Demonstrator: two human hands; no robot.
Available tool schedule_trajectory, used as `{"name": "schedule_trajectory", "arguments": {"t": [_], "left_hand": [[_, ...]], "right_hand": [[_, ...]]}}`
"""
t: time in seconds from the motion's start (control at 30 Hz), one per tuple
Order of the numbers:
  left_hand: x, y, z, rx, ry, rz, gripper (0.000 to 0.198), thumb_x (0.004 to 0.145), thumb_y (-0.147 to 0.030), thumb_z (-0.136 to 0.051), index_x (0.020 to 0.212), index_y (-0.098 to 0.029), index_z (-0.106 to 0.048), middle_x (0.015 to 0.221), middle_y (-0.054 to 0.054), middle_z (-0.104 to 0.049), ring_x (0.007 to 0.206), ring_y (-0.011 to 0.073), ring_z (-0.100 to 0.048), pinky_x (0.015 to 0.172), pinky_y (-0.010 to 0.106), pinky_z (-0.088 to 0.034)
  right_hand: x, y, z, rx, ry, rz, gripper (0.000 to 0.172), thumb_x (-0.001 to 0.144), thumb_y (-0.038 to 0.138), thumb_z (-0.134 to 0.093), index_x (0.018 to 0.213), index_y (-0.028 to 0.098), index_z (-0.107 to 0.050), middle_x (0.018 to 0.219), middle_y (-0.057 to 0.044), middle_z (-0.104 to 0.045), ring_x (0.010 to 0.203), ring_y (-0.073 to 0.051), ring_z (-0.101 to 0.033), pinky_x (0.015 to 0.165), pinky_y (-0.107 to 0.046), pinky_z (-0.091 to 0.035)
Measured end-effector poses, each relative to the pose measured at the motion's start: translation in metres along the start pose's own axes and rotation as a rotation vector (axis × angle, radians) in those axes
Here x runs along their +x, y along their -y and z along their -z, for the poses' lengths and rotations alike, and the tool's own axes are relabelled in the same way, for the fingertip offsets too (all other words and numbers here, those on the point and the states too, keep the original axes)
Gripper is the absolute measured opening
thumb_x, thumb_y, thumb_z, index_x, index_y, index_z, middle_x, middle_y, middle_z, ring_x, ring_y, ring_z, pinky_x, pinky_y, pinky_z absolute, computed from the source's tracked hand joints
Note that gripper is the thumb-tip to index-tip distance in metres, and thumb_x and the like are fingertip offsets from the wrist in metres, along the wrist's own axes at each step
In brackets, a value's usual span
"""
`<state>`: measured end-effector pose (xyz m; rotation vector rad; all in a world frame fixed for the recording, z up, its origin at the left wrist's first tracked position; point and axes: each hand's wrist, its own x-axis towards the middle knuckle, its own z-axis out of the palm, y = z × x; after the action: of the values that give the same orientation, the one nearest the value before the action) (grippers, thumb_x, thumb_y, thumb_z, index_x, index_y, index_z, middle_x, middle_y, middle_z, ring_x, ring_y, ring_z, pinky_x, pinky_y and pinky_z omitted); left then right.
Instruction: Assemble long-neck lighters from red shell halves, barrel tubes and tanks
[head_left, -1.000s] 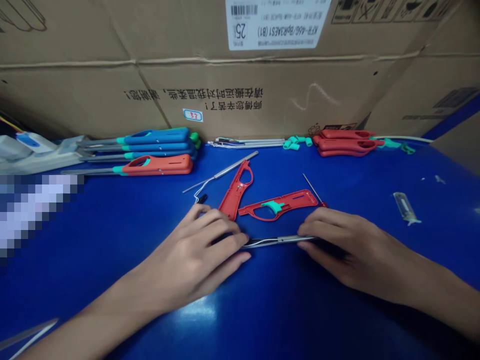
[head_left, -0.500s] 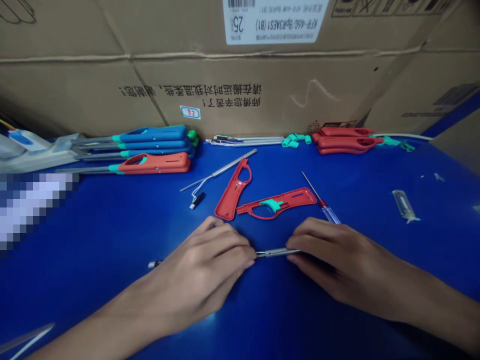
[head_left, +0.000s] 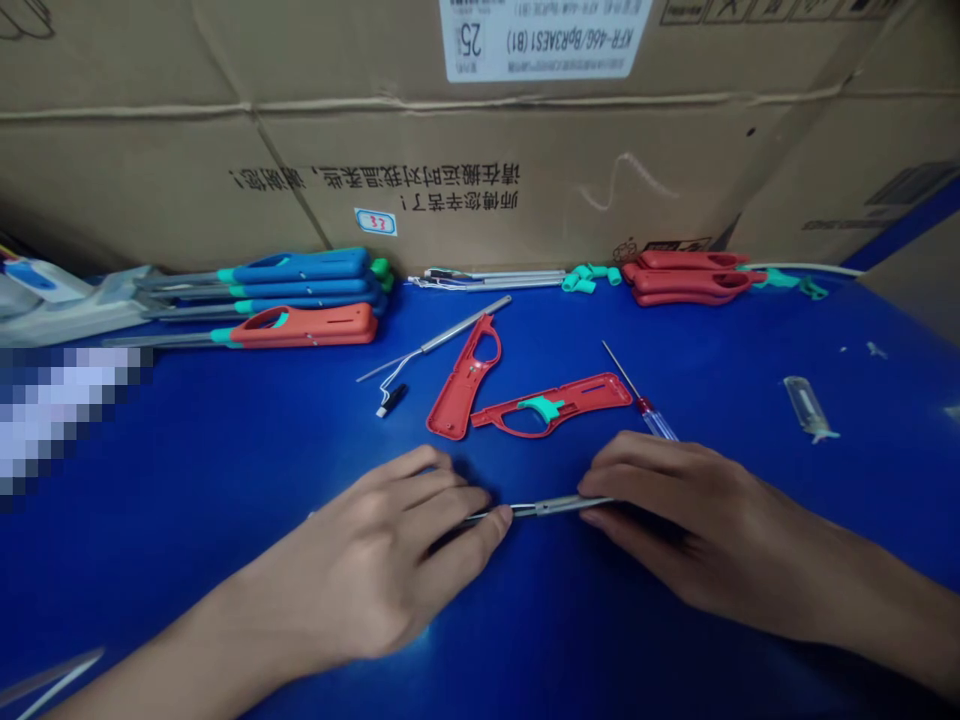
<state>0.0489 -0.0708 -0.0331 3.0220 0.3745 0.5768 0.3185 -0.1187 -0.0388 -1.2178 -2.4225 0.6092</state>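
A thin metal tube [head_left: 551, 506] lies on the blue table [head_left: 225, 470] between my hands. My left hand [head_left: 390, 560] pinches its left end, where thin wires come out, fingers curled over it. My right hand [head_left: 675, 520] is closed on the tube's right end. Just beyond my hands lie two red handle shells: one [head_left: 465, 380] standing slanted, the other [head_left: 559, 405] carrying a green trigger. A small screwdriver [head_left: 637, 395] with a clear handle rests by my right knuckles. Another metal tube with wires and a black plug [head_left: 427, 355] lies farther left.
Finished lighters with blue and red handles [head_left: 300, 295] are stacked at the back left. More tubes [head_left: 495, 280], green parts [head_left: 589, 278] and red shells [head_left: 690, 280] line the cardboard box [head_left: 480, 150] behind. A clear small part [head_left: 806, 405] lies right.
Both hands drew toward me with the tube. My left hand slid left along it, so more of the tube and its wires shows between the hands.
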Motion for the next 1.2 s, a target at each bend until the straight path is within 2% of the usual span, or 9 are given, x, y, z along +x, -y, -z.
{"name": "schedule_trajectory", "arguments": {"t": [0.13, 0.3, 0.7, 0.9, 1.07, 1.2], "left_hand": [[-0.0024, 0.0011, -0.0055, -0.089, -0.047, 0.024, 0.02, 0.095, -0.01, -0.049, 0.107, -0.012, -0.065, 0.094, 0.008, -0.073, 0.084, 0.0197, -0.066, 0.078, 0.037, -0.054], [-0.0028, 0.0011, -0.0095, -0.158, -0.076, 0.052, 0.024, 0.09, -0.007, -0.058, 0.112, -0.011, -0.063, 0.092, 0.008, -0.073, 0.084, 0.0197, -0.066, 0.077, 0.037, -0.054], [0.0012, -0.0003, -0.005, -0.264, -0.06, 0.101, 0.018, 0.09, -0.009, -0.058, 0.104, -0.013, -0.068, 0.091, 0.007, -0.073, 0.081, 0.0175, -0.067, 0.079, 0.034, -0.055], [0.0016, -0.0031, -0.005, -0.269, -0.081, 0.152, 0.017, 0.091, -0.011, -0.055, 0.103, -0.014, -0.067, 0.089, 0.004, -0.073, 0.081, 0.0144, -0.068, 0.091, 0.033, -0.053], [0.0019, -0.0017, -0.0045, -0.31, -0.036, 0.156, 0.019, 0.093, -0.01, -0.051, 0.105, -0.014, -0.066, 0.088, 0.005, -0.072, 0.08, 0.0157, -0.067, 0.087, 0.034, -0.053], [0.0031, 0.0001, -0.0011, -0.205, 0.012, 0.072, 0.023, 0.095, -0.01, -0.048, 0.111, -0.013, -0.065, 0.091, 0.008, -0.073, 0.083, 0.019, -0.067, 0.081, 0.036, -0.053]], "right_hand": [[-0.0005, 0.0001, -0.0004, -0.037, -0.02, 0.027, 0.012, 0.095, 0.018, -0.05, 0.1, 0.021, -0.06, 0.093, -0.003, -0.061, 0.081, -0.014, -0.058, 0.069, -0.027, -0.046], [0.0001, 0.0012, -0.0004, -0.07, -0.019, 0.034, 0.013, 0.096, 0.018, -0.048, 0.1, 0.021, -0.061, 0.093, -0.004, -0.062, 0.082, -0.015, -0.059, 0.07, -0.028, -0.047], [-0.0014, 0.0007, 0.0006, -0.091, -0.042, 0.064, 0.013, 0.096, 0.017, -0.049, 0.099, 0.019, -0.061, 0.093, -0.004, -0.062, 0.082, -0.014, -0.058, 0.07, -0.028, -0.047], [-0.0007, 0.0024, 0.001, -0.128, -0.072, 0.093, 0.014, 0.095, 0.017, -0.05, 0.098, 0.019, -0.063, 0.092, -0.005, -0.064, 0.081, -0.015, -0.06, 0.069, -0.027, -0.048], [-0.0008, 0.0025, 0.0011, -0.121, -0.079, 0.102, 0.013, 0.095, 0.016, -0.05, 0.098, 0.018, -0.062, 0.091, -0.005, -0.063, 0.081, -0.015, -0.059, 0.069, -0.028, -0.048], [-0.0012, 0.0032, 0.0004, -0.104, -0.081, 0.1, 0.012, 0.095, 0.015, -0.05, 0.099, 0.018, -0.061, 0.092, -0.005, -0.063, 0.082, -0.015, -0.059, 0.07, -0.027, -0.047]]}}
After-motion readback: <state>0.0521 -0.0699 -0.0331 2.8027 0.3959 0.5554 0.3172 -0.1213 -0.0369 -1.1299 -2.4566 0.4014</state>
